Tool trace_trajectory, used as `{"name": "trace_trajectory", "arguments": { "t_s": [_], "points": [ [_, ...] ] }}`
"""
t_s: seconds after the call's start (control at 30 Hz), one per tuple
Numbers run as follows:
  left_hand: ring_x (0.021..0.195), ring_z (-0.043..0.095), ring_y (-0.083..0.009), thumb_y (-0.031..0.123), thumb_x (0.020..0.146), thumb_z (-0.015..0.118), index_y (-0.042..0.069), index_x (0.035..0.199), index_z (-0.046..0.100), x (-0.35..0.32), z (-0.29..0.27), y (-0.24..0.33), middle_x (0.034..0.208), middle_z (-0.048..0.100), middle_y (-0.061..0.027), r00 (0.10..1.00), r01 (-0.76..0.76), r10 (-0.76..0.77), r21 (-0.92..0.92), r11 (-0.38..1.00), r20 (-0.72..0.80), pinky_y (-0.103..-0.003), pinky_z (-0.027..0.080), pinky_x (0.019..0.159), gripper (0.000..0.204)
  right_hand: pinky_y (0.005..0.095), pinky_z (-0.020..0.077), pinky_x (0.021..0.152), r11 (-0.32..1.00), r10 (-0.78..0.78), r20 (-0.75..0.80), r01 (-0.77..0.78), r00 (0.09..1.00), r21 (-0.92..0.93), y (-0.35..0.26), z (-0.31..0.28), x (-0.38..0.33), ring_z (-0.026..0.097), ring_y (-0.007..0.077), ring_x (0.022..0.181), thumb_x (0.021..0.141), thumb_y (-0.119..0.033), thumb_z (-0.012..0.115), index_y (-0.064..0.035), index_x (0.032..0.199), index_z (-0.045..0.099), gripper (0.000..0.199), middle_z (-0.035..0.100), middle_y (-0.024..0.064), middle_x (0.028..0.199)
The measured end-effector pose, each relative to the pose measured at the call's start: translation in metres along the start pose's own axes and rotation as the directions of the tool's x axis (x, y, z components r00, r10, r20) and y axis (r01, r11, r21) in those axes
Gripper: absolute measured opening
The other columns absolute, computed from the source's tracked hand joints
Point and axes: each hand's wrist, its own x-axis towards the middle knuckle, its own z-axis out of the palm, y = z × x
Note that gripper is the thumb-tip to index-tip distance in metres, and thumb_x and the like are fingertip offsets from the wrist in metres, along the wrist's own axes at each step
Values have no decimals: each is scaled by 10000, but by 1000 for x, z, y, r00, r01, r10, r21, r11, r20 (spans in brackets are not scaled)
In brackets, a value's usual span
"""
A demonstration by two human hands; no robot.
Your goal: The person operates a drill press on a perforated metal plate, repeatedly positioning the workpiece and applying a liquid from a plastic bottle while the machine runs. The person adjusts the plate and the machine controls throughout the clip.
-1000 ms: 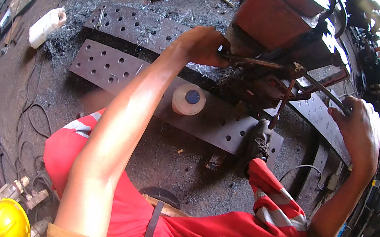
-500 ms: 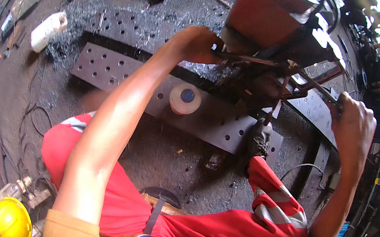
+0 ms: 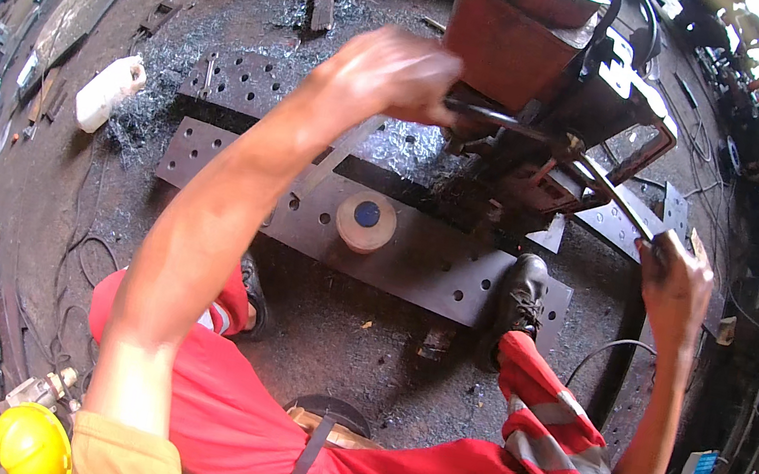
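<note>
The left hand [image 3: 393,72] is blurring with motion, and the red machine [image 3: 528,30] is hiding the lever's [image 3: 512,121] far end.

The left arm is stretched forward and up from the lower left, bare from elbow to wrist, and the left hand [image 3: 393,72] is closed in a fist with knuckles turned upward, fingers wrapped around a thin rod held within the grip. The right arm is raised along the right side, elbow bent, and the right hand [image 3: 675,279] is clenched around a slim lever end.
</note>
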Motion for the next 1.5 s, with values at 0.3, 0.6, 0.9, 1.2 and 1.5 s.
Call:
{"name": "trace_trajectory", "arguments": {
  "t_s": [0.3,0.6,0.9,1.2,1.5],
  "points": [
    [815,684,-396,434,854,639,128,918,764,-32,97,-25,841,715,-166,976,174,-139,-216,961,166,-488,546,739,336,453,500,728,939,-94,172,145,981,-311,-60,-56,67,668,340,778,849,-221,745,-61,956,711,195,692,155,833],
    [760,683,-391,416,850,645,136,872,747,-33,98,-27,775,701,-159,981,174,-144,-251,952,132,-479,543,707,299,443,497,781,924,-69,168,126,983,-362,-65,-61,60,655,330,865,830,-216,770,-56,1038,695,273,687,150,911],
    [817,688,-393,392,824,656,129,906,756,-30,98,-29,834,714,-172,973,179,-130,-263,948,192,-473,549,737,293,436,482,802,932,-58,187,120,981,-341,-64,-61,60,633,323,893,824,-181,774,-65,1056,687,274,671,148,942],
    [714,677,-379,340,836,669,71,825,732,-33,112,-37,755,691,-175,996,90,-73,-399,912,58,-450,521,653,277,437,478,820,962,-48,210,102,977,-253,-56,-63,62,621,333,933,816,-151,775,-58,1083,689,295,656,159,970],
    [781,690,-377,342,793,691,87,931,763,-31,106,-35,819,709,-184,988,130,-86,-410,903,125,-438,552,737,299,430,474,803,973,-47,214,94,976,-213,-58,-66,60,612,337,898,844,-147,763,-51,1081,683,268,645,162,960]
  ]
}}
